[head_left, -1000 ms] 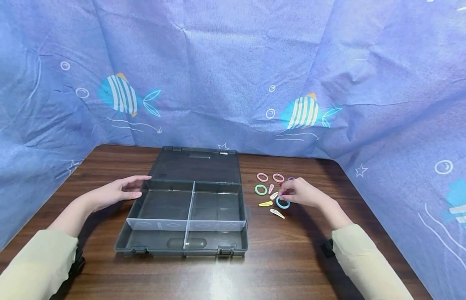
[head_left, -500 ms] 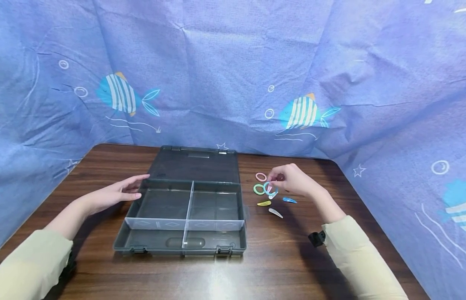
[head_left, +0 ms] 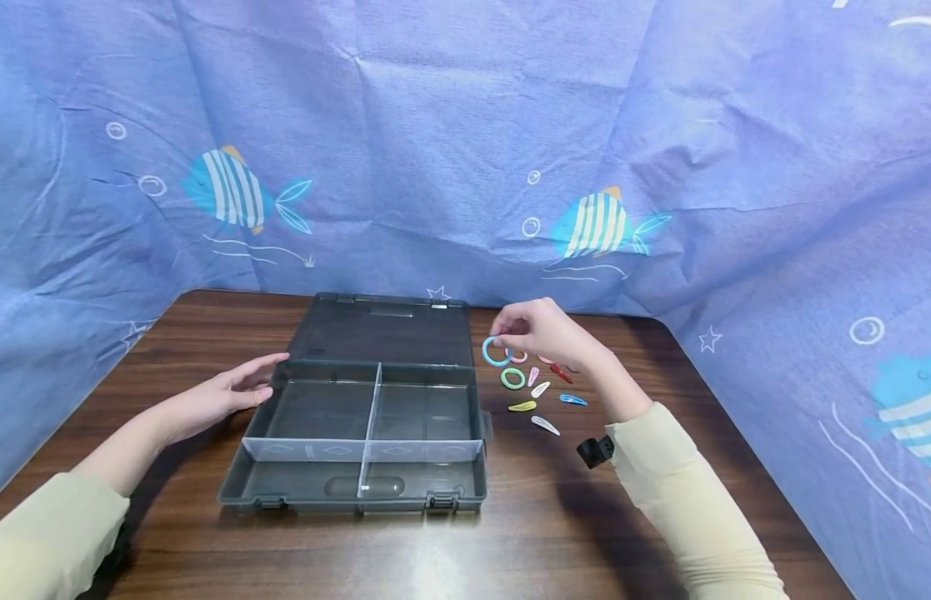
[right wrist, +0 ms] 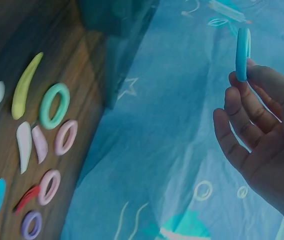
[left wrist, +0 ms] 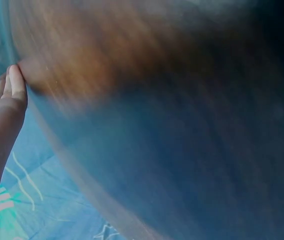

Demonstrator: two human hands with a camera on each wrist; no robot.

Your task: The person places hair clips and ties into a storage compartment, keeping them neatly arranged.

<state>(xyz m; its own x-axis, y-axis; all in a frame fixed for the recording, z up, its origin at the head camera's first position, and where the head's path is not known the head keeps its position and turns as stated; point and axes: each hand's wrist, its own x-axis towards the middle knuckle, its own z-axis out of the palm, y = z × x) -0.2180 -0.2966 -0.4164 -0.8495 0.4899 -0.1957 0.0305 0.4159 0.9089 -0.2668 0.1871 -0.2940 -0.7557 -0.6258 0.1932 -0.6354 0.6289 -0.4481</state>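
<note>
My right hand [head_left: 543,329] pinches a light blue hair tie [right wrist: 241,55] between thumb and fingertips, held up off the table to the right of the box lid. My left hand [head_left: 217,404] rests at the left edge of a grey see-through divider box [head_left: 307,504], fingers extended and touching its side. Beneath and nearer than my right hand lie a green hair tie [right wrist: 44,107], pink hair ties [right wrist: 58,142] and a purple one [right wrist: 24,226]. Among them are snap hair clips: yellow [head_left: 522,407], blue [head_left: 573,400], white [head_left: 546,426] and red [right wrist: 28,197].
The box's lid [head_left: 382,329] lies folded back flat toward the curtain. White dividers [head_left: 303,450] split the box into several compartments. A blue fish-print curtain [head_left: 435,167] hangs behind the wooden table [head_left: 525,533].
My right hand has picked up the blue hair tie from the group and carried it left and back toward the lid, uncovering the blue and red clips. The left hand stays at the box.
</note>
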